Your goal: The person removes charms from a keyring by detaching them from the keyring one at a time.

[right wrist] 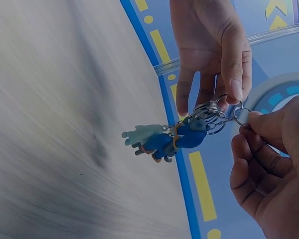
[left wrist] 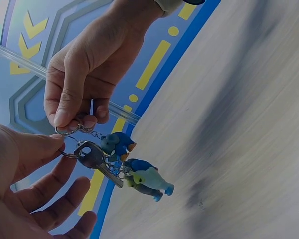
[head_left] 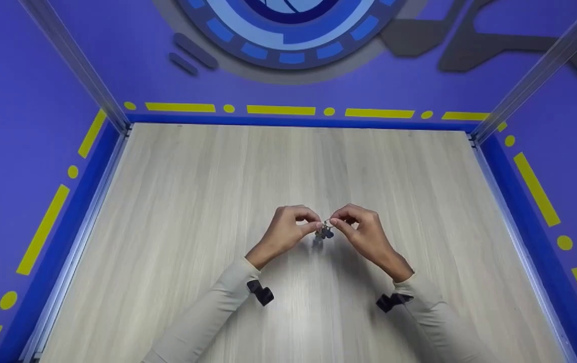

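Note:
Above the wooden table, both hands hold a bunch of linked metal key rings between them. My left hand pinches one ring between thumb and index finger, its other fingers spread loosely in the left wrist view. With thumb and fingertips, my right hand pinches another ring a little to the right. A silver key hangs from the rings near the left fingertips. Several small figurine charms dangle on short chains: a blue one and a pale green one among them. Fingertips partly hide the rings.
A light wood-grain table lies under the hands. Blue panels with yellow marks and metal corner posts enclose its back and sides. Black wrist mounts sit on both sleeves.

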A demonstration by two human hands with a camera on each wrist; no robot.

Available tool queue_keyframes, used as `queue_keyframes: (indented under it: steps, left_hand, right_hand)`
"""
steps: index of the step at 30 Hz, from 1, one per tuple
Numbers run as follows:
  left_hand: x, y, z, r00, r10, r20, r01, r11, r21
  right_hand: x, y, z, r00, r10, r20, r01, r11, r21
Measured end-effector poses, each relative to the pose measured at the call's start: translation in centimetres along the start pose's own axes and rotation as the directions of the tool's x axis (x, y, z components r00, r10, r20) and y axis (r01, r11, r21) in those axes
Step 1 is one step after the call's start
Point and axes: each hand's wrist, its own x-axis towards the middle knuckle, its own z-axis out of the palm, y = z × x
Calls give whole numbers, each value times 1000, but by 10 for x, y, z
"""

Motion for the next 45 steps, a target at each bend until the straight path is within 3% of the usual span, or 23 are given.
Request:
queue_keyframes:
  steps: [14, 28, 45]
  left_hand:
    - [-1, -2, 1, 1000, -25, 19, 25, 999, -28]
    - [-3, -1, -2, 1000, -1, 9, 1, 1000, -24]
    - [-6, -5, -10, 997, 16, -75, -21, 998, -62]
  right_hand:
    - [-2, 4, 1, 1000, 12, -10, -12, 1000, 13]
    - [-2, 3, 3, 999, 32, -18, -32, 999, 20]
    - [-9, 20, 4, 997, 67, -42, -67, 998, 11]
